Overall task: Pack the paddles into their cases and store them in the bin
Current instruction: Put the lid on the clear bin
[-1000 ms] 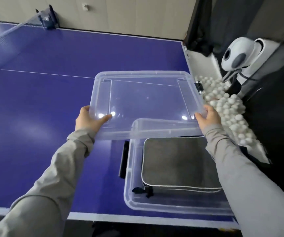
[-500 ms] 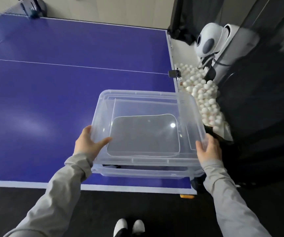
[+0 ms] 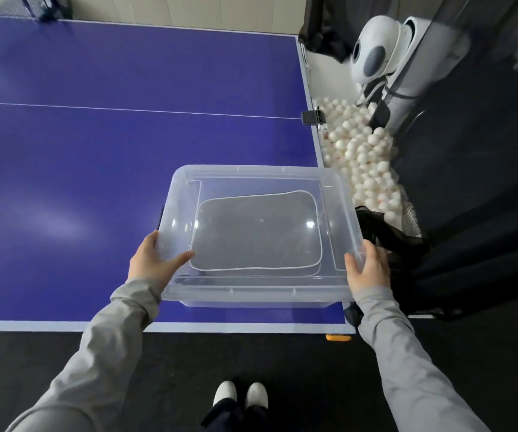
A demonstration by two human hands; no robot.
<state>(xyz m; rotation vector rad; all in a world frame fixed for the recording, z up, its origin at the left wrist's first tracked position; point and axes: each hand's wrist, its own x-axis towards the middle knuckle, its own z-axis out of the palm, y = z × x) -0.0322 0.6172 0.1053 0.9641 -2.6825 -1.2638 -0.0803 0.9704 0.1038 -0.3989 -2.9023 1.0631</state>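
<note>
Two hands hold a clear plastic lid over a clear storage bin that sits at the near right corner of a blue table tennis table. Beyond the table's right edge lies a heap of white balls caught in dark netting, with a white ball-feeding machine standing above the heap. A small black clamp sits on the table's right edge where the white centre line ends. An orange corner piece shows under the table's near right corner. White shoes stand on the dark floor below. Nothing lies between the viewer and the bin. Seen through the lid, a grey paddle case with pale piping lies flat inside the bin. The left hand, in a grey sleeve, grips the lid's left edge, thumb laid across the top and fingers curled under. The right hand grips the lid's right edge, thumb on top and fingers wrapped over the side.
</note>
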